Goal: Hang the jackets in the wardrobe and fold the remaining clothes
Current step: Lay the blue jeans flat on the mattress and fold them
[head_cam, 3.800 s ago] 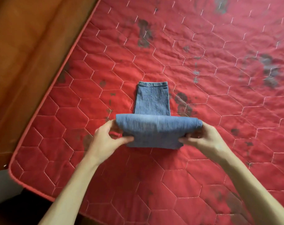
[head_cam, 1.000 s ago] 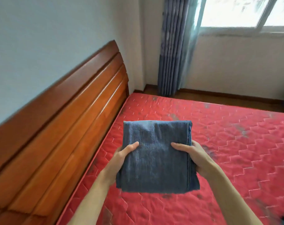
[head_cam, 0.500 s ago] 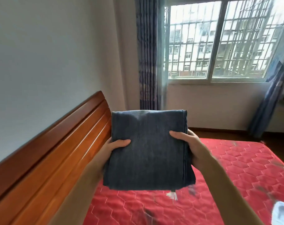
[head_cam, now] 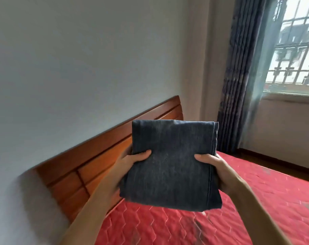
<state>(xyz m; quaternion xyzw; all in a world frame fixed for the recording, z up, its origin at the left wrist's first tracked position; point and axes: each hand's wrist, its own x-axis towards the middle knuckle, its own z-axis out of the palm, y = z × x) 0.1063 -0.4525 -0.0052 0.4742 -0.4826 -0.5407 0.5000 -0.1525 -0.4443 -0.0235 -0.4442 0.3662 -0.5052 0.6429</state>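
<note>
Gripping the left edge of the folded jeans point(head_cam: 171, 165), the left hand point(head_cam: 130, 161) is pinching it thumb on top. The right hand point(head_cam: 217, 170) is clamping the opposite edge likewise, probably so the folds are not slipping, in the air above the red mattress point(head_cam: 256, 200).

A bedroom is showing: red mattress point(head_cam: 256, 200) lower right, wooden headboard point(head_cam: 90, 167) centre left, curtain point(head_cam: 238, 85) hanging beside window point(head_cam: 295, 50) upper right
</note>
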